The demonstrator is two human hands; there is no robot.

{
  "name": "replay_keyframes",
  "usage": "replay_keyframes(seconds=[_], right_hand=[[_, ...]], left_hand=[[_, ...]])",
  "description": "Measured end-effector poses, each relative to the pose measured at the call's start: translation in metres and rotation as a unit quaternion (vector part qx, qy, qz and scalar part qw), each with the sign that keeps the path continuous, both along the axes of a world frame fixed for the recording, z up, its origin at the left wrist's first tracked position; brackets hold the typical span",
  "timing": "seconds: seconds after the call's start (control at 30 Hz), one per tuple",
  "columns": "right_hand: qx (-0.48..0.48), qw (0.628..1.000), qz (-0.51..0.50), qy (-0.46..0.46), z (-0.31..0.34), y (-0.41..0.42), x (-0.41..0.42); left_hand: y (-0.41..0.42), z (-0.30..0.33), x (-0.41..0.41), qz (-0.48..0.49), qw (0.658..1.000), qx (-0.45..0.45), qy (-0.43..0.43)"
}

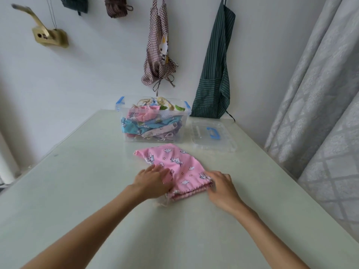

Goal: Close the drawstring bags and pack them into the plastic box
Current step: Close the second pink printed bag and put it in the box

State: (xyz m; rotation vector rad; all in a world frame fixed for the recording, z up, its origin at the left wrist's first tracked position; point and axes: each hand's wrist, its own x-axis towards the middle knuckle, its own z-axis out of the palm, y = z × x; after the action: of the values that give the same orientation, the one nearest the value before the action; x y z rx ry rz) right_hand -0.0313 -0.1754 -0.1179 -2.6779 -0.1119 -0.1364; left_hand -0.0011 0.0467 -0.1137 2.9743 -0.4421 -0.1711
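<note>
Pale green table (pixel 77 191), white walls, left hand (pixel 150 183) flat on pink bag (pixel 174 164), right hand (pixel 220 188) fingers pinching its gathered mouth

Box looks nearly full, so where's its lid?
The clear lid lies flat on the table, right of the plastic box, below the green apron.

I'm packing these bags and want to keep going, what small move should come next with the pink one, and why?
Probably pull the cord to finish cinching it. Both the left hand and right hand are at the gathered mouth of the pink bag, which lies on the table, outside the plastic box.
</note>
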Motion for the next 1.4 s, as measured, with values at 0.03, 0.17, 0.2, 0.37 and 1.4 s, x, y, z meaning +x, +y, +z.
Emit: replay_keyframes(seconds=[0.03, 0.17, 0.2, 0.37, 1.4], right_hand=[[-0.011, 1.000, 0.010, -0.015, -0.003, 0.003, 0.000], [0.003, 0.997, 0.031, -0.072, -0.004, 0.017, -0.011], [-0.001, 0.996, 0.048, -0.071, -0.004, 0.021, -0.014], [0.020, 0.997, 0.035, -0.068, -0.001, 0.018, -0.019], [-0.220, 0.971, -0.084, -0.039, 0.022, -0.036, -0.044]], left_hand=[[0.000, -0.004, 0.007, -0.019, 1.000, 0.019, 0.002], [0.015, 0.001, 0.033, 0.027, 0.996, 0.031, -0.081], [0.019, 0.004, 0.036, 0.048, 0.992, 0.024, -0.111], [0.042, 0.014, 0.013, 0.091, 0.970, -0.141, -0.176], [0.112, 0.005, -0.090, 0.230, 0.949, -0.056, -0.210]])
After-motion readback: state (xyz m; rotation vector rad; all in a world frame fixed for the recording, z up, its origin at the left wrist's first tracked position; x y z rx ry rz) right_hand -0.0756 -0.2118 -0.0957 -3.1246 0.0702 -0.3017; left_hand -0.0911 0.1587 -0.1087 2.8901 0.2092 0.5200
